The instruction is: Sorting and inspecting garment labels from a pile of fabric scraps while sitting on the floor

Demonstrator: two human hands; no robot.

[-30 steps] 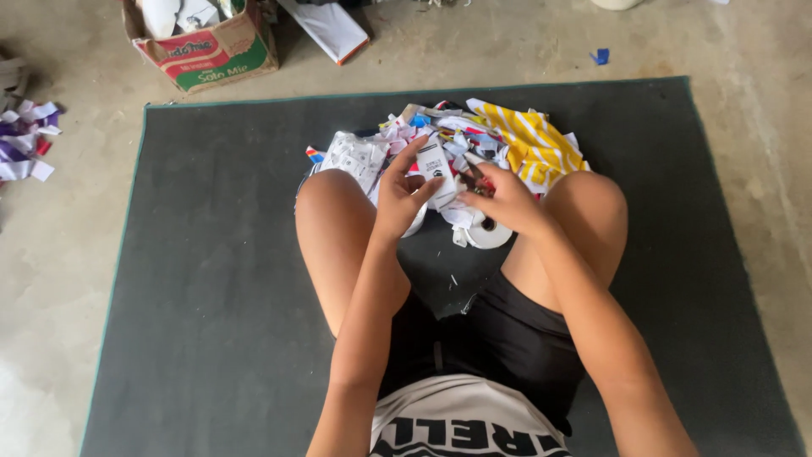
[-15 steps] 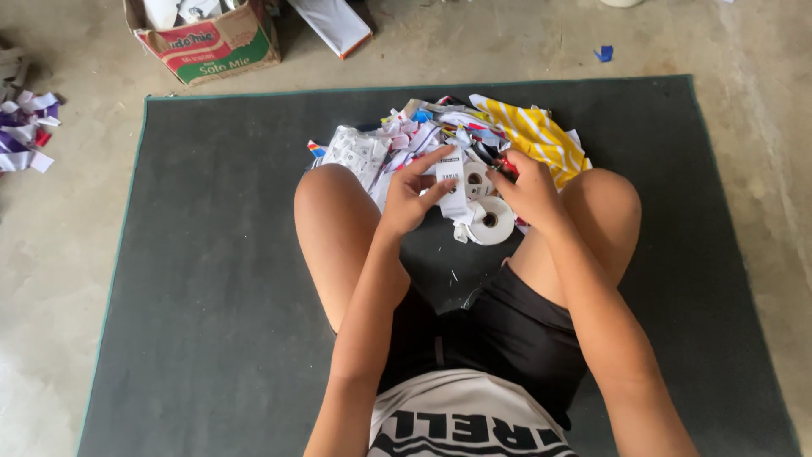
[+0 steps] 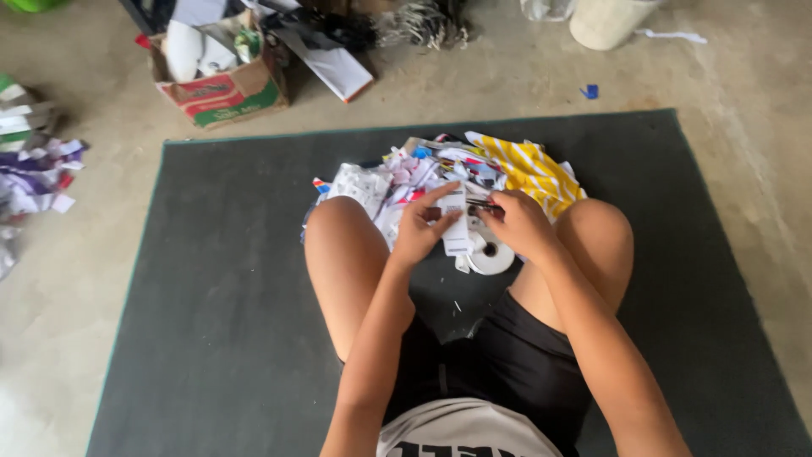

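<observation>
Left hand (image 3: 423,227) pinches narrow white printed paper strip (image 3: 457,227) between thumb and fingers, strip hanging upright between knees. Right hand (image 3: 520,222) closed on small dark object at strip's upper right side; object too small to identify. White tape roll (image 3: 489,252) lies on dark grey floor mat (image 3: 220,279) just below both hands, touching strip's lower end. Heap of mixed paper scraps (image 3: 397,173) with yellow-striped white sheet (image 3: 529,169) sits behind hands, toward mat's far edge. Right fingertips hidden behind hand; heap's near part hidden by hands.
</observation>
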